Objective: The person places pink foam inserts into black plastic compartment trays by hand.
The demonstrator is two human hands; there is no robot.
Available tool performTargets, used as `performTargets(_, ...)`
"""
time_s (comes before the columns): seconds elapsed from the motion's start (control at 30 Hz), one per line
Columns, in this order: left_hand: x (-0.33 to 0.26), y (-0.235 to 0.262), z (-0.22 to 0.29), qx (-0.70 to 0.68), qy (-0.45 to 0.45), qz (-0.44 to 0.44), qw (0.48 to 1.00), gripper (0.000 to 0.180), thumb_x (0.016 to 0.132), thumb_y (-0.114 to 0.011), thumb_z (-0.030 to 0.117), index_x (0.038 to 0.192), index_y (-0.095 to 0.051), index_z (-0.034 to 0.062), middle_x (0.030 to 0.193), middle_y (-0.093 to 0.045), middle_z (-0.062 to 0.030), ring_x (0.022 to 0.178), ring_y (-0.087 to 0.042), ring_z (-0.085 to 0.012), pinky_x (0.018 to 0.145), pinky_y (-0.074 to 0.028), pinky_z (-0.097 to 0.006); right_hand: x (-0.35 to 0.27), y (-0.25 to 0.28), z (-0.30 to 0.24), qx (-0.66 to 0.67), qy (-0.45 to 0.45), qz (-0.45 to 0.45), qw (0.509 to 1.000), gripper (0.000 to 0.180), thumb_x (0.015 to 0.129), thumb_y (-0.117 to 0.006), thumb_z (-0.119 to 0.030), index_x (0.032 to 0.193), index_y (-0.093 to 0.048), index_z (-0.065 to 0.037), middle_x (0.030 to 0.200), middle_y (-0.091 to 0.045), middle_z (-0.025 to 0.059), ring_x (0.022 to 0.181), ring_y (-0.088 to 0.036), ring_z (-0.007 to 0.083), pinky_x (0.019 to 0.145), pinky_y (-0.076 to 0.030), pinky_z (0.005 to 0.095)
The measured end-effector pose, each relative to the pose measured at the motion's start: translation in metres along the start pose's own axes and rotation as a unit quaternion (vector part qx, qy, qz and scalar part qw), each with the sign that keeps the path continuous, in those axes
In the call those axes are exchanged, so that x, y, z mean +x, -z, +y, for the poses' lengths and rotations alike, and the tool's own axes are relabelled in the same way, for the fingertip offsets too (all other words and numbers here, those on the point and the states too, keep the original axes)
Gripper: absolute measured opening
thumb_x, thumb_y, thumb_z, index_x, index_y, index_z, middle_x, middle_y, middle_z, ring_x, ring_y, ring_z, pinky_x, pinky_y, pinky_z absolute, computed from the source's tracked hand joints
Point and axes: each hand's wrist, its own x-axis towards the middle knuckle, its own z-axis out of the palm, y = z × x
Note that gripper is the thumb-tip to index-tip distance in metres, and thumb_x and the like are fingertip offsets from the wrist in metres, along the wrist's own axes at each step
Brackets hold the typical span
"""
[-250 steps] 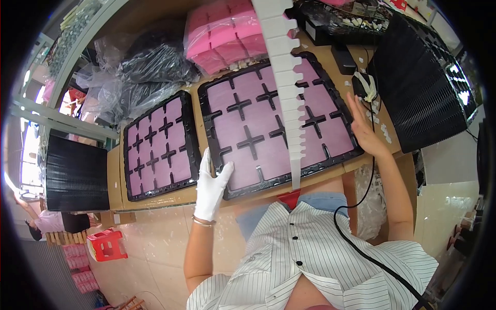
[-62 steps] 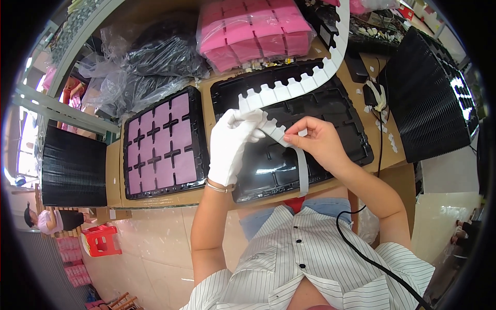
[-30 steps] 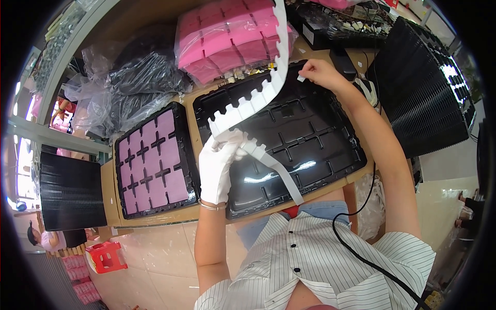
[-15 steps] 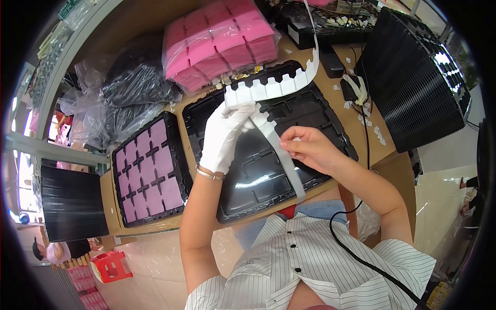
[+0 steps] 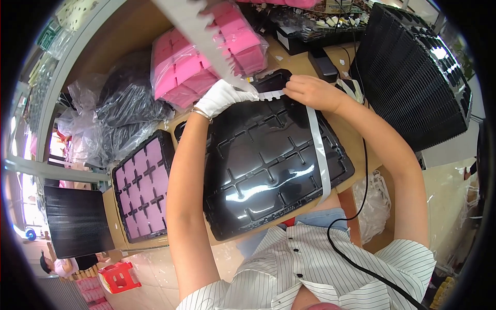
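Note:
Both my hands grip a long white notched strip [image 5: 269,96] over the far part of a black plastic tray [image 5: 253,165]. My left hand [image 5: 222,98], in a white glove, is closed on it at the tray's far left. Bare-skinned, my right hand [image 5: 312,93] pinches the strip a short way to the right. Between the hands a short notched stretch runs taut. From my left hand a wide toothed length rises past the pink stack, blurred near the top. A smooth tail hangs from my right hand across the tray's right side to its near edge.
To the left lies a black tray [image 5: 142,191] with purple-pink pads. Behind are bagged pink foam blocks [image 5: 206,67] and crumpled clear bags [image 5: 129,98]. Stacked black trays [image 5: 413,77] stand at the right and more [image 5: 77,219] at far left. A black cable [image 5: 366,170] crosses on the right.
My right hand has moved away from me and taken hold of the strip. The strip's upper length has swung left over the pink stack, and its tail has shifted right.

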Motion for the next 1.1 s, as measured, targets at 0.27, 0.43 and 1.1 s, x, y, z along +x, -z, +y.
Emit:
performTargets(0.27, 0.008, 0.012, -0.035, 0.071, 0.082, -0.028, 0.994, 0.016, 0.079, -0.078, 0.013, 0.091, -0.073, 0.0031, 0.087, -0.072, -0.0046, 0.081, -0.064, -0.012, 0.078, -0.051, -0.028, 0.007, -0.02, 0.01, 0.081, 0.001, -0.122, 0.989, 0.021, 0.08, -0.059, -0.008, 0.097, -0.065, 0.002, 0.092, -0.054, 0.0077, 0.092, -0.055, 0.0241, 0.077, -0.051, 0.0348)
performTargets(0.43, 0.018, 0.007, -0.026, 0.035, 0.098, -0.036, 0.994, 0.019, 0.079, -0.078, 0.015, 0.094, -0.074, 0.0035, 0.088, -0.073, -0.0033, 0.081, -0.064, -0.0109, 0.079, -0.05, -0.027, 0.008, -0.012, 0.008, 0.114, -0.059, -0.146, 0.981, 0.02, 0.085, -0.058, -0.009, 0.099, -0.068, 0.001, 0.091, -0.055, 0.0099, 0.093, -0.056, 0.0272, 0.08, -0.05, 0.0367)
performTargets(1.1, 0.019, -0.01, 0.008, -0.039, 0.16, 0.116, 0.979, 0.029, 0.086, -0.072, 0.02, 0.106, -0.067, 0.0003, 0.093, -0.069, -0.0035, 0.079, -0.061, -0.0106, 0.075, -0.048, -0.024, -0.003, -0.029, -0.01, 0.141, -0.23, -0.038, 0.962, 0.037, 0.078, -0.055, 0.008, 0.106, -0.073, -0.009, 0.082, -0.05, 0.0107, 0.082, -0.053, 0.0276, 0.073, -0.045, 0.0348)
